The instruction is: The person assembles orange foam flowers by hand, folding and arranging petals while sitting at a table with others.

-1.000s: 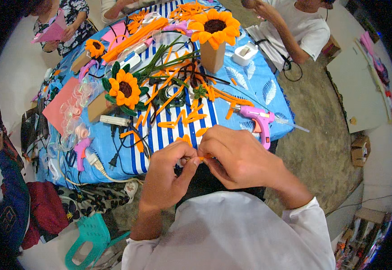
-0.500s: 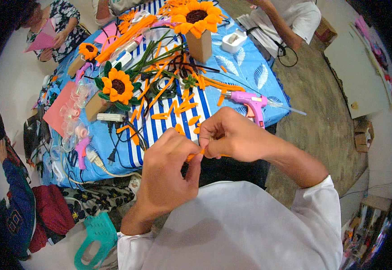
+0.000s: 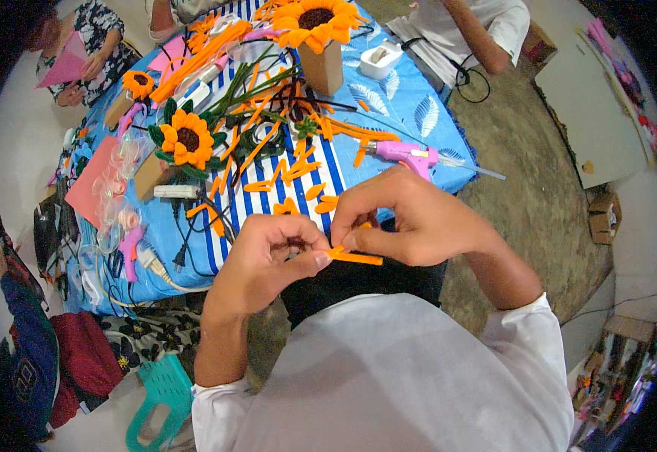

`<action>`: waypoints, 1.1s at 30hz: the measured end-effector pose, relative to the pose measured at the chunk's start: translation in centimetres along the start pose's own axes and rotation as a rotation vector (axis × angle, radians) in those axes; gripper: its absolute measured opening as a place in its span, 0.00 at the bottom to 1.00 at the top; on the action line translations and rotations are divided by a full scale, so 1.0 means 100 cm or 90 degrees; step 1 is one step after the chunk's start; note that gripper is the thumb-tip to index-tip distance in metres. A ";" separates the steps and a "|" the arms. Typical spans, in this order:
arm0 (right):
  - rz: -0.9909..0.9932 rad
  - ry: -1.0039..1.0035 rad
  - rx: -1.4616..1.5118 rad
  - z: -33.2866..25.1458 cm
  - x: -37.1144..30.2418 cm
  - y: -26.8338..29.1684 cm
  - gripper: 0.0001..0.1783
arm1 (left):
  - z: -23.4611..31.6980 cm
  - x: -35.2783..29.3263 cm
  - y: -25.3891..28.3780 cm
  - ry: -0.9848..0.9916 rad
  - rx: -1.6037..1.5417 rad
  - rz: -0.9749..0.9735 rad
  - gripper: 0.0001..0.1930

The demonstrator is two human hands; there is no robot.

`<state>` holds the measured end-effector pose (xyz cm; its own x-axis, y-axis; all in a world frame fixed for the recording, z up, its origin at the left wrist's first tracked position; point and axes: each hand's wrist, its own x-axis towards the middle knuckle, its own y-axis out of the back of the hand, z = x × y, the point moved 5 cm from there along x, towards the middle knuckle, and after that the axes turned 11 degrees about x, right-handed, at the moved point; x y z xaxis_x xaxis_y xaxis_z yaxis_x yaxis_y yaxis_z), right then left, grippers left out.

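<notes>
Above my lap, by the near table edge, my left hand (image 3: pixel 264 260) pinches one end of an orange pipe cleaner (image 3: pixel 362 259) between thumb and forefinger. The fingertips of my right hand (image 3: pixel 407 218) close on the same piece where it is bent or crossed. A straight end sticks out to the right below my right thumb. Just beyond my hands lie loose orange petal-shaped pieces (image 3: pixel 298 172) on the striped cloth. A purple glue gun (image 3: pixel 411 157) rests past my right hand.
A fuzzy sunflower (image 3: pixel 187 138) and a bigger one (image 3: pixel 321 34) stand on the table, with green stems (image 3: pixel 257 90) between them. A power strip (image 3: pixel 176 191) and cords lie left. A white tape dispenser (image 3: pixel 380 59) sits far right. Other people surround the table; a teal stool (image 3: pixel 164 395) stands lower left.
My hands have drawn slightly apart and my left hand has turned, so more of the orange pipe cleaner shows. The table has shifted a little up and left in view.
</notes>
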<state>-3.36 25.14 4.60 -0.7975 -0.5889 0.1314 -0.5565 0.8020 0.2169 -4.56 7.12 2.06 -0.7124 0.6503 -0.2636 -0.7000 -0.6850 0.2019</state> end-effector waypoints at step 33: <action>0.059 -0.001 0.142 0.030 -0.009 -0.010 0.05 | 0.044 -0.012 -0.018 -0.347 0.507 0.228 0.09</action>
<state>-2.78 25.14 1.40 -0.8475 -0.5121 0.1393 -0.5189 0.8547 -0.0151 -2.64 9.03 6.13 -0.6723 0.6476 0.3586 -0.1301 -0.5803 0.8039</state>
